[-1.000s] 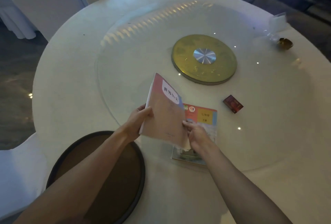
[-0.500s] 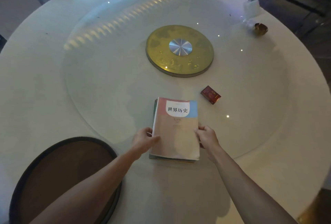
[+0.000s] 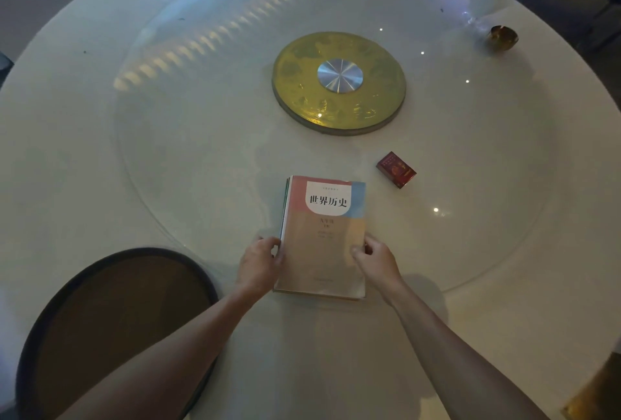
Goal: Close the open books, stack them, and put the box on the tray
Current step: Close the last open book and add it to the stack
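Here, the round table [image 3: 100, 157], draped in pale cloth, carries a clear glass turntable [image 3: 188, 137] with a brass-coloured hub disc [image 3: 339, 83] at its centre. Round dark-rimmed tray [image 3: 111, 312], brown matte floor, sits at the near left edge, bare.

Stack of books [image 3: 322, 238]: closed, thin paperbacks, top cover pink, blue and tan, lying partly on the glass rim. A lower book's edge peeks out along the left side.

Left hand [image 3: 257, 266] cups the stack's left edge, fingers curled against it; right hand [image 3: 376, 258] pinches the right edge, thumb on the cover. Neither lifts.

Step in hand looks like squaring the stack. Best done by pressing both long edges inward together, then tapping the near short edge; soft covers likely slide easily.

Small red box [image 3: 396, 169], glossy card, rectangular, rests on the glass just beyond the books to the right, well apart from the tray, not yet moved.
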